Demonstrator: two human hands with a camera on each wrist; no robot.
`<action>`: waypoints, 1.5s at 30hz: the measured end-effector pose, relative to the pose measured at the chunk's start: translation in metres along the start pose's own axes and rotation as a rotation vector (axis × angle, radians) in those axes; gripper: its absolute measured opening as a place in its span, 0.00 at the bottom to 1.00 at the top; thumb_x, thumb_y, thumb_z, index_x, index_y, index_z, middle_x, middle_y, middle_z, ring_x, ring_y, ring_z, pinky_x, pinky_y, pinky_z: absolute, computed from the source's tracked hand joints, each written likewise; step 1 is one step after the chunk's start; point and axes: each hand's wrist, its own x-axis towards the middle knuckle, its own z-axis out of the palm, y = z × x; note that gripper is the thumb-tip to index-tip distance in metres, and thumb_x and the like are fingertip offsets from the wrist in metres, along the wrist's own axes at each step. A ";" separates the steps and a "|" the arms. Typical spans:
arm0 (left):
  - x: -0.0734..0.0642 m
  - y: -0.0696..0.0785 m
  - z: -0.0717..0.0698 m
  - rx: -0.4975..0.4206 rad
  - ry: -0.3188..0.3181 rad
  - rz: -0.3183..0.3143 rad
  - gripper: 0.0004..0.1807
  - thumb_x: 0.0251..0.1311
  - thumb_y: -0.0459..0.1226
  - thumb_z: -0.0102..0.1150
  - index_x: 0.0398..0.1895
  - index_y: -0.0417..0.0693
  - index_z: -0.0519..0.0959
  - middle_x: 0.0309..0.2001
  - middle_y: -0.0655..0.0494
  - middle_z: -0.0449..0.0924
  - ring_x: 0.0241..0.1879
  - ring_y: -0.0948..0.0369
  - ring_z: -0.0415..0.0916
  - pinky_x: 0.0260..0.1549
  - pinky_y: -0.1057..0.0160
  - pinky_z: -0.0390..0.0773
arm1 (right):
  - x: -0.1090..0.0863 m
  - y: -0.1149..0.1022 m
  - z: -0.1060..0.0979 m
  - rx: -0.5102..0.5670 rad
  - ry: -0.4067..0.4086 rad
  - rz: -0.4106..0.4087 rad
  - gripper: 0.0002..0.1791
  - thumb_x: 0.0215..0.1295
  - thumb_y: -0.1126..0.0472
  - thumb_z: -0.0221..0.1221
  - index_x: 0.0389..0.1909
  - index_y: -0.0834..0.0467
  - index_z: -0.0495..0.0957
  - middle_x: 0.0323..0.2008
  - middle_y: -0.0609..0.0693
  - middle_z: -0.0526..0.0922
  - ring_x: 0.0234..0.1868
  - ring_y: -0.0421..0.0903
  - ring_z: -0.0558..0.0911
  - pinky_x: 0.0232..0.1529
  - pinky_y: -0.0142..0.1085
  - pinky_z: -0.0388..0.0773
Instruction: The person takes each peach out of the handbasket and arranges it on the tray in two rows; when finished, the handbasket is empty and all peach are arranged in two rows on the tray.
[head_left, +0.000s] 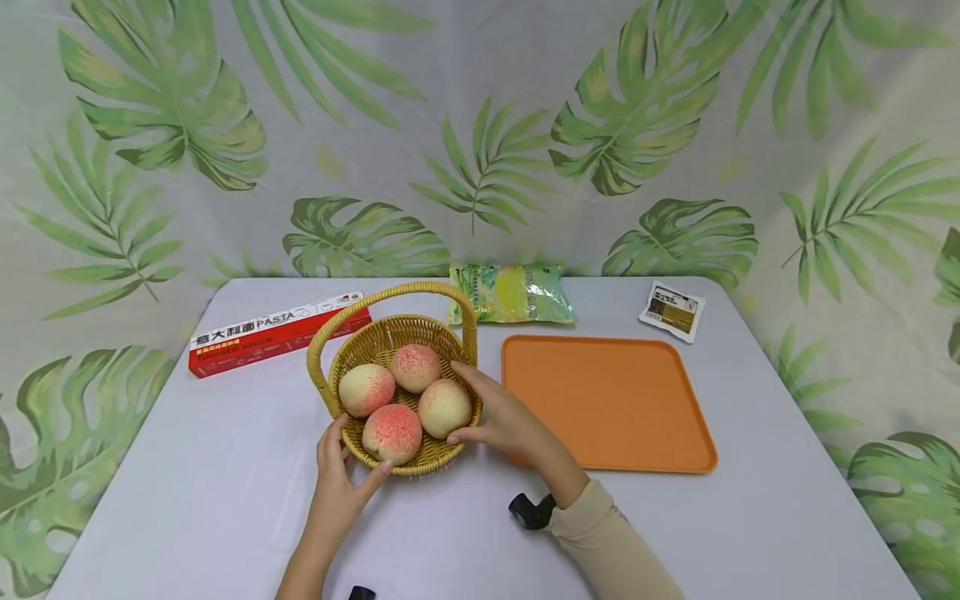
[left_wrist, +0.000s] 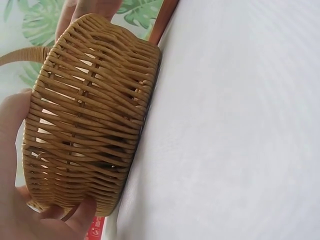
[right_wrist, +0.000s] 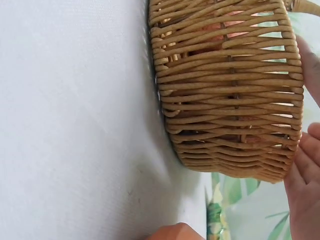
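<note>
A round woven basket (head_left: 375, 335) with an arched handle stands on the table, and several pale yellow and pink peaches (head_left: 392, 433) lie inside it. At its near left side my left hand (head_left: 341, 475) grips the rim, the thumb at the front edge. In the left wrist view the left fingers (left_wrist: 85, 216) lie against the woven side. Across the basket, my right hand (head_left: 498, 417) holds the right rim, its thumb close to the right-hand peach (head_left: 446, 407). The right hand (right_wrist: 306, 172) also shows beside the rim in the right wrist view.
An orange tray (head_left: 607, 404) lies right of the basket. Behind stand a red and white pasta box (head_left: 277, 337) at left, a green and yellow bag (head_left: 513, 294) in the middle and a small white packet (head_left: 672, 312) at right. A leaf-patterned cloth hangs behind the table.
</note>
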 end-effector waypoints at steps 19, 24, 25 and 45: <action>-0.002 0.002 0.001 -0.067 0.002 -0.035 0.49 0.51 0.41 0.64 0.68 0.46 0.41 0.65 0.41 0.37 0.62 0.44 0.45 0.57 0.44 0.54 | 0.017 -0.005 -0.009 -0.012 -0.176 0.061 0.48 0.41 0.50 0.71 0.64 0.60 0.59 0.60 0.51 0.65 0.59 0.45 0.64 0.56 0.41 0.64; -0.004 0.023 -0.002 -0.086 -0.001 -0.052 0.48 0.52 0.36 0.64 0.67 0.40 0.41 0.64 0.38 0.36 0.62 0.43 0.44 0.57 0.43 0.53 | 0.020 -0.006 -0.009 -0.042 -0.199 0.065 0.46 0.42 0.50 0.71 0.62 0.58 0.62 0.57 0.50 0.68 0.56 0.45 0.66 0.53 0.40 0.67; -0.005 0.027 -0.002 -0.090 -0.002 -0.055 0.48 0.52 0.36 0.63 0.67 0.39 0.41 0.64 0.37 0.36 0.62 0.43 0.44 0.57 0.43 0.53 | 0.021 -0.006 -0.010 -0.047 -0.204 0.059 0.45 0.42 0.50 0.71 0.62 0.58 0.62 0.57 0.50 0.68 0.55 0.45 0.66 0.53 0.40 0.67; -0.002 0.000 0.002 -0.087 0.006 -0.031 0.49 0.51 0.40 0.64 0.69 0.47 0.41 0.65 0.41 0.36 0.61 0.46 0.45 0.57 0.43 0.54 | 0.031 -0.011 -0.006 -0.169 -0.277 -0.004 0.34 0.48 0.54 0.68 0.58 0.56 0.67 0.57 0.48 0.68 0.59 0.46 0.64 0.59 0.39 0.60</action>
